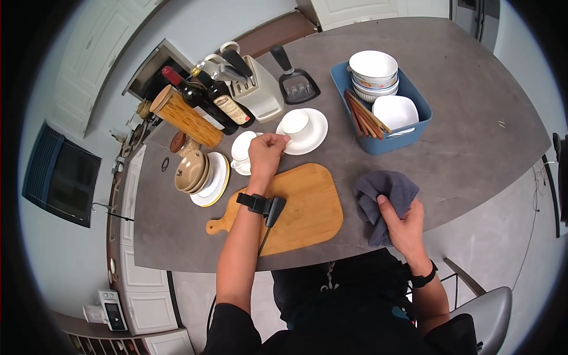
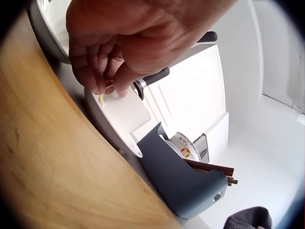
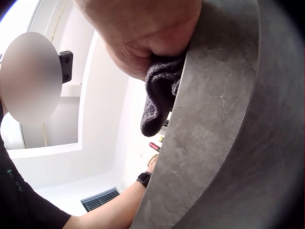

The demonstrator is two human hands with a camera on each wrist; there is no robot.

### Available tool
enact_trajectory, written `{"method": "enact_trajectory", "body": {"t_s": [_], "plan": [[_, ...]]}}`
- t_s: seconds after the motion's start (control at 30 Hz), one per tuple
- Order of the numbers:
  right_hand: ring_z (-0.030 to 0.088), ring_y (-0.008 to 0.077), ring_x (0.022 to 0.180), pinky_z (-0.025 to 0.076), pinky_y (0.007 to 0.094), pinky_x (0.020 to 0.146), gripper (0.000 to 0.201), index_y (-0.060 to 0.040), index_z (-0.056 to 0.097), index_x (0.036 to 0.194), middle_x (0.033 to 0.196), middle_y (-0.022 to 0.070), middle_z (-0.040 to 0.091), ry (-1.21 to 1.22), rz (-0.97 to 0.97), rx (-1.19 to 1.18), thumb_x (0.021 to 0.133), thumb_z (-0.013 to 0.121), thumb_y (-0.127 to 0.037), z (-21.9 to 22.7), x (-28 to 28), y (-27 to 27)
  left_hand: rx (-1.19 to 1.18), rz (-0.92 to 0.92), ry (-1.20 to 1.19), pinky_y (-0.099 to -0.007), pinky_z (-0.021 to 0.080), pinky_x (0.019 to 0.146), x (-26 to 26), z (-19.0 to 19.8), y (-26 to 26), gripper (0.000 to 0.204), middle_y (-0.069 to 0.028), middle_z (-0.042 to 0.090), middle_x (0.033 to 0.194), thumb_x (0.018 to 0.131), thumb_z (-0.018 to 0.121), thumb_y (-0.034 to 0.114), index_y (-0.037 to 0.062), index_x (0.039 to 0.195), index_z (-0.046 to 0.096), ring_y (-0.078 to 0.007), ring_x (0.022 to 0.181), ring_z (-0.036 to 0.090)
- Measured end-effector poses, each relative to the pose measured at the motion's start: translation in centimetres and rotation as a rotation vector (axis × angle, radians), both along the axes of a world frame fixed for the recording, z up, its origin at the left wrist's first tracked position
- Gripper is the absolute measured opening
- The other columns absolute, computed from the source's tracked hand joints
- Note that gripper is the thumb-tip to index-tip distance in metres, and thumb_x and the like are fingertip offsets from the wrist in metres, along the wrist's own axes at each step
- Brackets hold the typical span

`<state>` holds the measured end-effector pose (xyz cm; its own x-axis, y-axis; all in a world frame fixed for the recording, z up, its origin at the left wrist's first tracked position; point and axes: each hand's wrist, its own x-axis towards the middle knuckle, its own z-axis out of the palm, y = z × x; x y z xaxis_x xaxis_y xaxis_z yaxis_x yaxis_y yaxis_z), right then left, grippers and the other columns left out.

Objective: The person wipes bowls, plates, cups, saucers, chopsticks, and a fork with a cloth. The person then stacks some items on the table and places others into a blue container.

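My left hand [image 1: 267, 155] reaches over the cutting board [image 1: 307, 204] and pinches the handle of a white cup [image 1: 294, 122]. That cup is upright on a white saucer [image 1: 318, 131]. In the left wrist view, thumb and fingertips [image 2: 123, 87] meet at the handle, by the cup's side. Just left of this hand stands a second white cup [image 1: 242, 145] on its own saucer, partly covered by the hand. My right hand [image 1: 407, 228] grips a bunched dark grey cloth [image 1: 387, 192] at the table's near edge; folds of it hang below the palm in the right wrist view.
A blue bin [image 1: 395, 142] holds stacked bowls and wooden chopsticks [image 1: 362, 115]. Behind the cups are a knife block [image 1: 263, 94], a black slotted turner [image 1: 299, 86], two dark bottles [image 1: 228, 106] and a pasta jar [image 1: 186, 115]. Brown bowls [image 1: 192, 171] sit on plates at left.
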<state>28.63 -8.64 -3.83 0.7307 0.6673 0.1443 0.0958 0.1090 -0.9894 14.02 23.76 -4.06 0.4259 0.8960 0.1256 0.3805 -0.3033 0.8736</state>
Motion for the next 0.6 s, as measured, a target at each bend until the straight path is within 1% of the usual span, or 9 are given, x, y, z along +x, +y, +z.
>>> {"method": "enact_trajectory", "body": {"t_s": [0.1, 0.17, 0.2, 0.23, 0.27, 0.3, 0.37, 0.47, 0.6], "plan": [[0.064, 0.0111, 0.089, 0.052, 0.0296, 0.082, 0.025, 0.0074, 0.066, 0.111, 0.096, 0.0077, 0.074, 0.012, 0.008, 0.002, 0.093, 0.072, -0.009, 0.1, 0.1, -0.1, -0.042, -0.016, 0.021, -0.0283, 0.050, 0.064, 0.0, 0.9, -0.5, 0.024, -0.0058, 0.072, 0.074, 0.087, 0.079, 0.022, -0.0015, 0.090, 0.075, -0.0103, 0.064, 0.061], [0.064, 0.0112, 0.089, 0.052, 0.0295, 0.083, 0.025, 0.0073, 0.067, 0.111, 0.096, 0.0074, 0.073, 0.011, 0.008, -0.007, 0.093, 0.072, -0.009, 0.1, 0.3, -0.2, 0.180, 0.060, 0.127, -0.0317, 0.052, 0.068, 0.4, 2.1, -1.9, 0.027, -0.0084, 0.072, 0.086, 0.083, 0.082, 0.020, 0.0001, 0.099, 0.072, -0.0182, 0.075, 0.066], [0.062, 0.0096, 0.088, 0.050, 0.0276, 0.081, 0.024, 0.0062, 0.067, 0.111, 0.095, 0.0043, 0.072, 0.004, 0.012, -0.007, 0.094, 0.070, -0.010, 0.3, 0.3, -0.2, 0.179, 0.057, 0.128, -0.0317, 0.052, 0.068, 0.7, 2.8, -2.8, 0.027, -0.0084, 0.072, 0.086, 0.083, 0.082, 0.020, 0.0001, 0.099, 0.072, -0.0182, 0.075, 0.066], [0.061, 0.0081, 0.087, 0.049, 0.0258, 0.080, 0.023, 0.0052, 0.067, 0.111, 0.094, 0.0013, 0.070, -0.003, 0.018, -0.008, 0.096, 0.069, -0.012, 0.4, 0.3, -0.2, 0.352, 0.082, 0.224, -0.0349, 0.053, 0.071, 1.0, 3.6, -4.1, 0.035, -0.0103, 0.068, 0.096, 0.080, 0.084, 0.019, 0.0016, 0.105, 0.068, -0.0236, 0.083, 0.067], [0.061, 0.0081, 0.087, 0.049, 0.0258, 0.080, 0.023, 0.0052, 0.067, 0.111, 0.094, 0.0013, 0.070, -0.003, 0.020, -0.009, 0.096, 0.069, -0.012, 0.2, 0.3, -0.2, 0.525, 0.110, 0.320, -0.0381, 0.054, 0.073, 1.4, 4.4, -5.3, 0.045, -0.0122, 0.065, 0.106, 0.077, 0.087, 0.019, 0.0030, 0.112, 0.063, -0.0289, 0.091, 0.067], [0.062, 0.0096, 0.087, 0.050, 0.0274, 0.081, 0.023, 0.0060, 0.067, 0.110, 0.094, 0.0040, 0.071, 0.033, 0.020, 0.005, 0.094, 0.070, -0.010, -0.1, 0.3, -0.1, 0.522, 0.115, 0.321, -0.0381, 0.054, 0.073, 1.9, 5.1, -6.5, 0.045, -0.0122, 0.065, 0.106, 0.077, 0.087, 0.019, 0.0030, 0.112, 0.063, -0.0289, 0.091, 0.067], [0.064, 0.0111, 0.088, 0.051, 0.0290, 0.081, 0.024, 0.0069, 0.067, 0.110, 0.095, 0.0067, 0.073, 0.063, 0.027, 0.017, 0.093, 0.071, -0.009, -0.3, 0.2, 0.0, 0.668, 0.026, 0.415, -0.0436, 0.055, 0.076, 2.8, 5.9, -8.4, 0.061, -0.0155, 0.054, 0.115, 0.069, 0.090, 0.015, 0.0043, 0.116, 0.053, -0.0368, 0.100, 0.065], [0.064, 0.0109, 0.086, 0.052, 0.0290, 0.080, 0.023, 0.0067, 0.068, 0.108, 0.093, 0.0063, 0.073, 0.013, 0.007, -0.004, 0.093, 0.071, -0.009, -0.2, 0.3, -0.1, 0.652, -0.035, 0.513, -0.0466, 0.055, 0.077, 3.6, 5.4, -8.5, 0.072, -0.0160, 0.051, 0.120, 0.066, 0.093, 0.016, 0.0061, 0.121, 0.048, -0.0399, 0.100, 0.064], [0.063, 0.0095, 0.085, 0.051, 0.0275, 0.079, 0.022, 0.0061, 0.068, 0.107, 0.091, 0.0038, 0.071, 0.019, -0.007, -0.005, 0.094, 0.070, -0.012, -0.1, 0.3, -0.2, 0.665, -0.058, 0.514, -0.0472, 0.055, 0.079, 4.0, 5.5, -7.7, 0.073, -0.0168, 0.051, 0.121, 0.065, 0.093, 0.013, 0.0051, 0.122, 0.048, -0.0405, 0.100, 0.065]]}}
